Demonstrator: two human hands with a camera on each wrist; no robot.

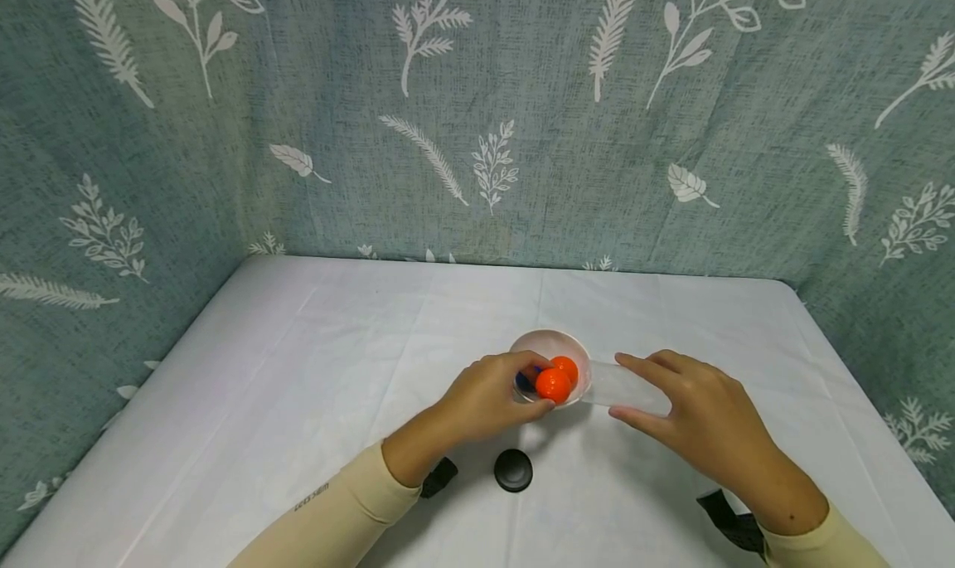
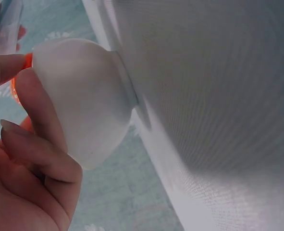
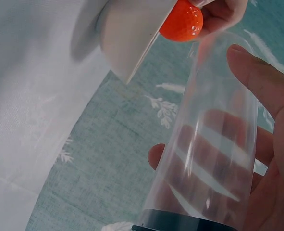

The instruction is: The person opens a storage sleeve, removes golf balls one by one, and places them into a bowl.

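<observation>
We've got the left hand [image 1: 488, 398] pinching an orange ball [image 1: 553, 385] over the bowl [image 1: 548, 344]; right hand [image 1: 690, 410] grips the clear tube [image 1: 622, 385], lying left-right, open end just right of ball.

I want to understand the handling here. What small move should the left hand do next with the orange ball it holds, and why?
Probably carry the orange ball sideways to the open mouth of the clear tube. The left hand pinches this ball at the rim of the white bowl, and the right hand holds the tube lying beside that bowl, its open end facing it. A black cap lies apart on the table.
</observation>
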